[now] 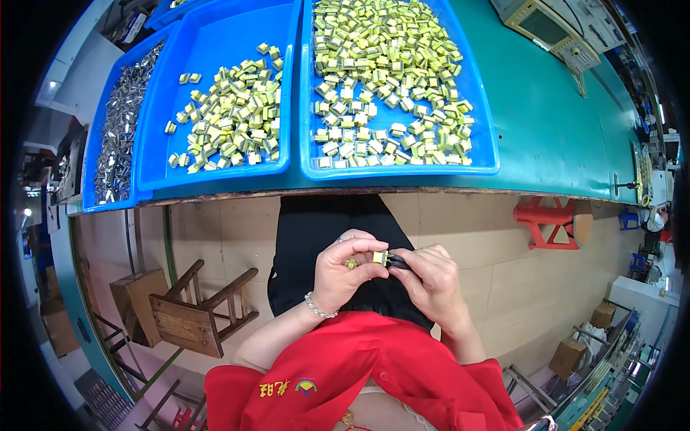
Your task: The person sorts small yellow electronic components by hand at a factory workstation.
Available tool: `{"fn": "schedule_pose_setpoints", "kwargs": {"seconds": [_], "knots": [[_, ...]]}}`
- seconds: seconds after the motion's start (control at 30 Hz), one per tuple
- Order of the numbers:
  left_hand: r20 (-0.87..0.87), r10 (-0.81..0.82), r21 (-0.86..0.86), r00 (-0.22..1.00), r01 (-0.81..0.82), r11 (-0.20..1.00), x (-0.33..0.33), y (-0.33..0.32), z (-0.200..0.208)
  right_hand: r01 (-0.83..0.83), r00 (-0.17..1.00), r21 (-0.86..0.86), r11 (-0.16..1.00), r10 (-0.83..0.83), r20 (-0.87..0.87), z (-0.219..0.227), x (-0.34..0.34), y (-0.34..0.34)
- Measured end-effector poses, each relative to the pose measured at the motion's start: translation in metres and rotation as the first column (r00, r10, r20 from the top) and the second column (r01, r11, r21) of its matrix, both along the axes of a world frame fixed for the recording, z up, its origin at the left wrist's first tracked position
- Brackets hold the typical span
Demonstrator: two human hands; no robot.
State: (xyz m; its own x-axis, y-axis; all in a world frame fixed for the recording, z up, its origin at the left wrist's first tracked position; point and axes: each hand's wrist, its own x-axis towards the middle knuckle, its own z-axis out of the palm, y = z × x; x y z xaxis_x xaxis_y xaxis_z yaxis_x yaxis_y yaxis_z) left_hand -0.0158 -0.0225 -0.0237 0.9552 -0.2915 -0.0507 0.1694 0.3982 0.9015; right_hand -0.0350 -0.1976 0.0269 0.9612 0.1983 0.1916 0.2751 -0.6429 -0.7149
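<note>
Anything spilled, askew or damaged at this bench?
Nothing stands out. The yellow parts lie jumbled but inside the blue trays; a few sit apart from the main pile in the partly filled tray, which seems harmless. The part in the left hand is too small to check for damage.

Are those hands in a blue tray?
No, the left hand, with a yellow part, and right hand, with a black thing, are over the lap, outside the trays.

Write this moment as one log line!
left hand: holds yellow parts | right hand: holds black tool at one | blue trays: on green table
</note>
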Motion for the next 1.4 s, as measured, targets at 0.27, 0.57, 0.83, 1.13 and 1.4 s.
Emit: {"fn": "schedule_pose_setpoints", "kwargs": {"seconds": [0.27, 0.57, 0.83, 1.13, 1.4], "knots": [[0.059, -0.015, 0.1, 0.998, 0.009, 0.995, 0.001, 0.002, 0.001, -0.006, 1.0, -0.035, 0.999, 0.006, 0.014, -0.001, -0.001, 0.0], [0.081, -0.031, 0.103, 0.996, 0.022, 0.994, 0.0, 0.002, 0.001, -0.021, 0.999, -0.035, 0.999, 0.022, 0.027, -0.001, -0.001, -0.002], [0.066, -0.007, 0.104, 0.998, 0.0, 0.995, 0.0, 0.001, -0.003, -0.018, 1.0, -0.039, 0.999, 0.018, -0.009, 0.0, -0.001, -0.001], [-0.296, -0.105, -0.155, 0.95, 0.06, 0.986, 0.005, 0.006, 0.02, 0.032, 0.999, 0.006, 0.999, -0.032, 0.0, 0.007, 0.004, -0.003], [-0.308, -0.217, -0.185, 0.926, 0.165, 0.969, 0.083, 0.027, 0.128, 0.071, 0.997, 0.147, 0.987, -0.065, -0.045, -0.001, 0.005, -0.004]]}}
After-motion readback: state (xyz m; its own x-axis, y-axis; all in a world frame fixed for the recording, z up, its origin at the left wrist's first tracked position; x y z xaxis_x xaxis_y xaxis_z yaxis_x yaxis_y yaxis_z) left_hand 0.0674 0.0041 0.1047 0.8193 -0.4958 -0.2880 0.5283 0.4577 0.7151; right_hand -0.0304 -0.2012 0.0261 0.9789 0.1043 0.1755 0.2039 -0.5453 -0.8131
